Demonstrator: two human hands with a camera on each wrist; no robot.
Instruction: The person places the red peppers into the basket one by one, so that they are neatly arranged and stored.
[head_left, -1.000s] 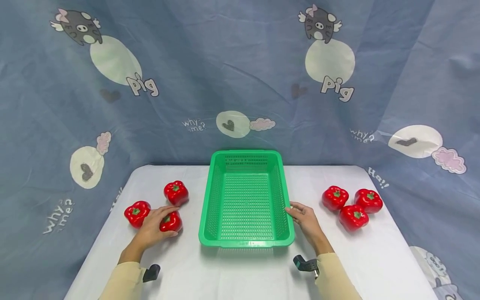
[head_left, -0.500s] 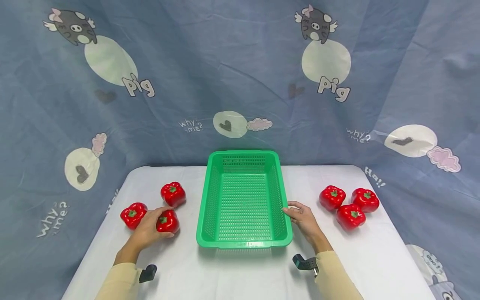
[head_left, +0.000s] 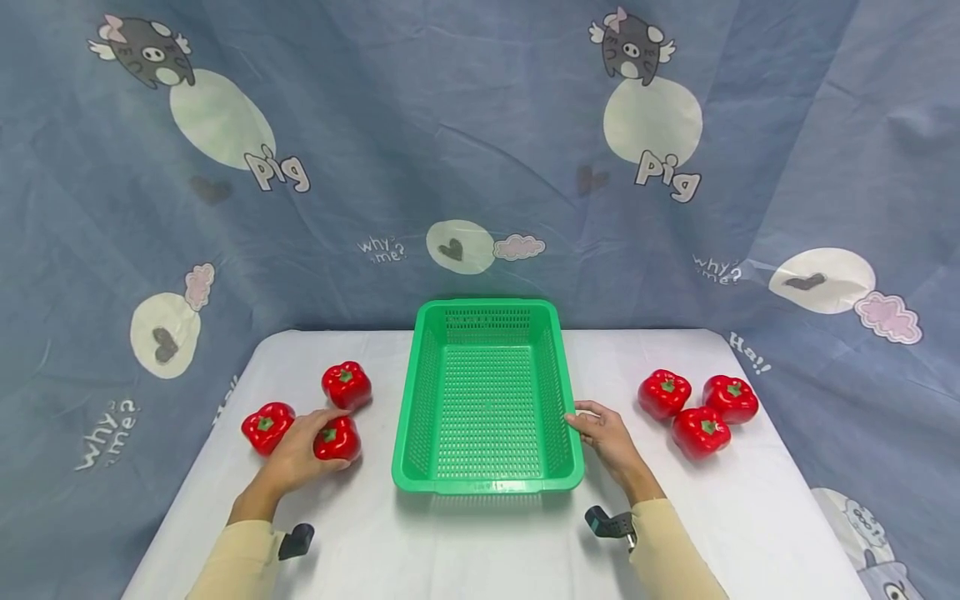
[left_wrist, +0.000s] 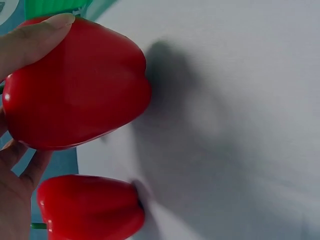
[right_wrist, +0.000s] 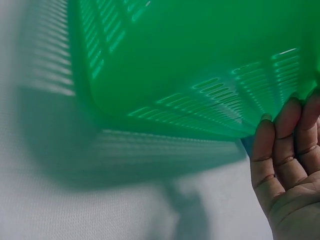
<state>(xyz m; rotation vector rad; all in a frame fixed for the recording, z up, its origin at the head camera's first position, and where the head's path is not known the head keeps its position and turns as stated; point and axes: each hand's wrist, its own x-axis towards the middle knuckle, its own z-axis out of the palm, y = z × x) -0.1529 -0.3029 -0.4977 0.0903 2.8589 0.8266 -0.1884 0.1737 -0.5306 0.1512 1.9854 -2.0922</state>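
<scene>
barely anything has moved since a second ago beyond a slight leftward slide of the head view. on a white, finely textured tabletop (head_left: 480,550) sits a rectangular green plastic basket (head_left: 489,486), round-cornered, its walls slotted. the right hand (head_left: 607,439) pinches its side, thumb over the edge. left of the basket, the left hand (head_left: 298,456) grasps a glossy red pepper (left_wrist: 77,87), plump and lobed, green-stemmed, between thumb and fingers.

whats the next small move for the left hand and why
Probably carry the red bell pepper in the left hand toward the green perforated basket: the pepper is already gripped, the basket is empty, and the right hand holds the basket's right side.
</scene>
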